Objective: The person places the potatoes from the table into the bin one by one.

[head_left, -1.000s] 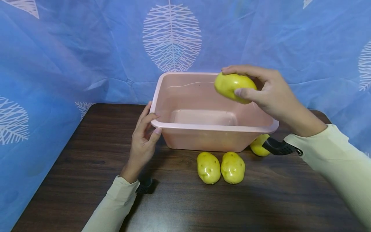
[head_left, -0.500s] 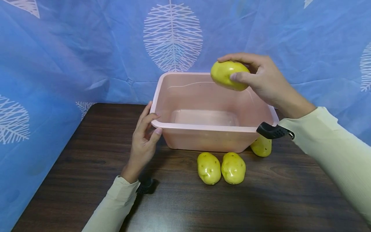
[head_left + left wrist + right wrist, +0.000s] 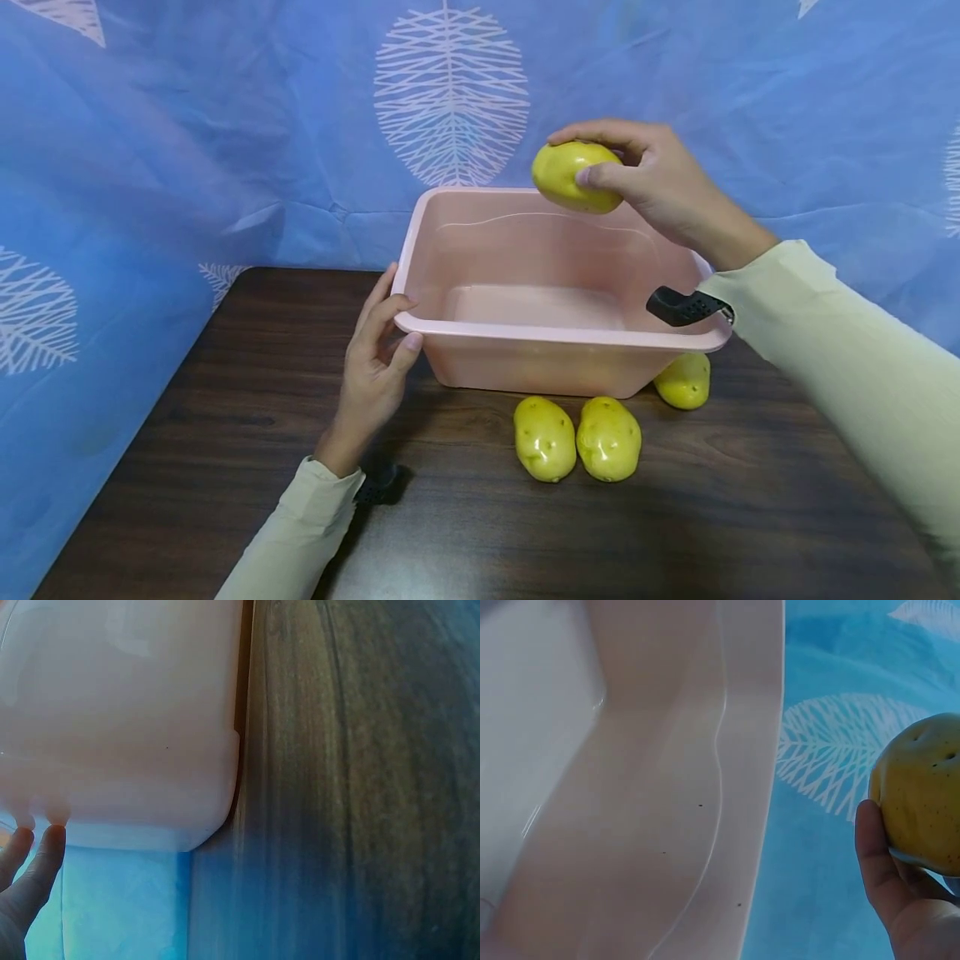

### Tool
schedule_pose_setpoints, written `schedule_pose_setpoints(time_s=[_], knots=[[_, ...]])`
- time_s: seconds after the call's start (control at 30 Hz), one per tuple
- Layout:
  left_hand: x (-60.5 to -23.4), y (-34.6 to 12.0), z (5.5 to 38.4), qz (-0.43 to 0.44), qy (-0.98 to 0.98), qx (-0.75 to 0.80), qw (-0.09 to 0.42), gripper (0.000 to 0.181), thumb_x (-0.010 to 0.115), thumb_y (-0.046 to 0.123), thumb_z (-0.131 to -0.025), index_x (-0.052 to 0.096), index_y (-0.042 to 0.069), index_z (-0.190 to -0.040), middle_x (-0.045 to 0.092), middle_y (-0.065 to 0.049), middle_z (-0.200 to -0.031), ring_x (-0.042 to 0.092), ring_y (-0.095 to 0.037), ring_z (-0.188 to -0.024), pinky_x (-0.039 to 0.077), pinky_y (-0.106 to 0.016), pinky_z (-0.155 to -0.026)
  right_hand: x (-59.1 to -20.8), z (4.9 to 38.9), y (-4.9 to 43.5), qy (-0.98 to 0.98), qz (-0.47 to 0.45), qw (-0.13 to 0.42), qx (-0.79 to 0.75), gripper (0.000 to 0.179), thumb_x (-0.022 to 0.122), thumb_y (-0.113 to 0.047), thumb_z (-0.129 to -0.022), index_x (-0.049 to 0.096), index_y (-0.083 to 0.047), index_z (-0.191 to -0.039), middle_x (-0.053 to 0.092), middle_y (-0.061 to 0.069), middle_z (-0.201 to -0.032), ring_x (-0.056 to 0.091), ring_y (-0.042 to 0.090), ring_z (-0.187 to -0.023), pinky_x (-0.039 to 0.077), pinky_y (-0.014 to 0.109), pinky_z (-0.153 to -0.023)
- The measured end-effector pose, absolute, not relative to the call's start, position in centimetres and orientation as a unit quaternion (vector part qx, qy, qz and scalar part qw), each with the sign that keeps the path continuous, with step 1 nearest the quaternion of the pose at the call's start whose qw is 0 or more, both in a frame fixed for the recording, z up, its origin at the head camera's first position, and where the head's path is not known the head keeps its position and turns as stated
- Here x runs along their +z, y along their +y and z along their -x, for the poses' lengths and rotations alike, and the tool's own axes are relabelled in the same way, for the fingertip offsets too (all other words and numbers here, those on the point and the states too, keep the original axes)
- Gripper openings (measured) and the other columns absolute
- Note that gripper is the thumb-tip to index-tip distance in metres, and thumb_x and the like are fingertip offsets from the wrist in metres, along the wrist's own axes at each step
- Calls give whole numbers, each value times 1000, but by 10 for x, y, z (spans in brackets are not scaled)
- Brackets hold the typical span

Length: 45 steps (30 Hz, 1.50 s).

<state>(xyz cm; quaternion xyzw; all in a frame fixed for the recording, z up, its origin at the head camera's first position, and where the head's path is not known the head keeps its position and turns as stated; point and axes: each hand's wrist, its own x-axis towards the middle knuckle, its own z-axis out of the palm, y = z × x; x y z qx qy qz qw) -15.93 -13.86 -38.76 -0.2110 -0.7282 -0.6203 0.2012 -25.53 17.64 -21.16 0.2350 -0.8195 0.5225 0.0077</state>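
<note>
In the head view my right hand (image 3: 660,179) holds a glossy yellow potato (image 3: 573,177) between thumb and fingers, raised above the back rim of a pink plastic basin (image 3: 517,360). The right wrist view shows the same dimpled potato (image 3: 922,795) at the right edge. My left hand (image 3: 371,375) grips the basin's front left corner, thumb under the rim and a finger over it. Against the basin's wall (image 3: 120,712) rest fingertips in the left wrist view. Two potatoes, one left (image 3: 545,439) and one right (image 3: 609,439), lie before the basin.
Another yellow potato (image 3: 684,382) lies by the basin's front right corner, partly hidden under its rim. Everything stands on a dark wooden table (image 3: 480,533). Behind it hangs a blue cloth (image 3: 315,100) with white leaf prints. A black band (image 3: 686,307) circles the right wrist.
My right hand has moved up and to the left with the potato, from over the basin's right side to its back rim. The left hand stays on the corner.
</note>
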Motion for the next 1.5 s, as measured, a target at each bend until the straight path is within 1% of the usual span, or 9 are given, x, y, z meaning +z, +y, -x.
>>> schedule_pose_setpoints(time_s=[0.13, 0.3, 0.47, 0.6, 0.8, 0.93, 1.1, 1.27, 1.5], knots=[[-387, -138, 159, 216, -726, -621, 202, 37, 65, 9, -101, 57, 3, -136, 28, 0, -174, 39, -36, -152, 49, -67, -103, -213, 260, 175, -822, -230, 0, 521, 39, 65, -11, -98, 71, -20, -135, 60, 3, -145, 58, 21, -118, 54, 20, -85], [-389, -138, 159, 221, -724, -620, 207, 36, 66, 16, -103, 57, 5, -136, 28, -1, -173, 40, -37, -152, 51, -65, -102, -216, 263, 170, -824, -226, -10, 519, 39, 67, -13, -98, 71, -21, -136, 59, 2, -146, 58, 20, -119, 54, 20, -84], [-389, -139, 160, 224, -721, -622, 210, 38, 66, 20, -103, 57, 3, -136, 27, -6, -174, 40, -38, -152, 51, -65, -101, -219, 268, 166, -820, -224, -28, 526, 39, 66, -13, -98, 70, -19, -137, 58, 4, -147, 56, 22, -119, 55, 20, -85], [-390, -139, 160, 224, -718, -625, 209, 38, 66, 19, -103, 56, 2, -136, 27, -7, -173, 40, -38, -151, 51, -66, -101, -223, 274, 163, -821, -220, -52, 525, 42, 67, -14, -98, 69, -20, -139, 56, 5, -149, 56, 21, -120, 55, 21, -85], [-390, -138, 160, 225, -719, -623, 211, 37, 65, 13, -102, 56, -1, -135, 28, -3, -173, 40, -36, -152, 50, -66, -103, -228, 279, 159, -832, -223, -77, 502, 42, 66, -15, -99, 67, -19, -141, 57, 3, -148, 56, 22, -119, 54, 23, -85], [-390, -138, 160, 227, -718, -623, 215, 36, 65, 9, -101, 55, -4, -134, 28, -5, -173, 40, -35, -152, 50, -66, -104, -232, 283, 155, -833, -232, -97, 494, 41, 68, -17, -99, 67, -20, -140, 58, 2, -145, 56, 23, -118, 54, 24, -84], [-391, -138, 160, 227, -718, -620, 219, 38, 65, 16, -103, 55, -3, -134, 28, -8, -173, 40, -36, -151, 51, -65, -102, -239, 287, 147, -836, -244, -123, 476, 42, 68, -18, -97, 68, -21, -139, 62, 2, -141, 58, 23, -115, 54, 26, -85], [-392, -138, 160, 229, -718, -619, 222, 40, 66, 23, -104, 56, 0, -134, 29, -4, -173, 41, -35, -151, 52, -64, -102, -247, 291, 140, -844, -251, -141, 453, 46, 68, -21, -97, 65, -20, -143, 63, 4, -138, 59, 24, -112, 54, 29, -86], [-394, -138, 160, 225, -724, -613, 221, 39, 66, 23, -104, 56, 3, -135, 28, -1, -173, 41, -36, -151, 51, -68, -101, -256, 296, 126, -842, -270, -161, 438, 49, 70, -20, -96, 64, -16, -144, 64, 5, -136, 60, 24, -113, 55, 29, -86]])
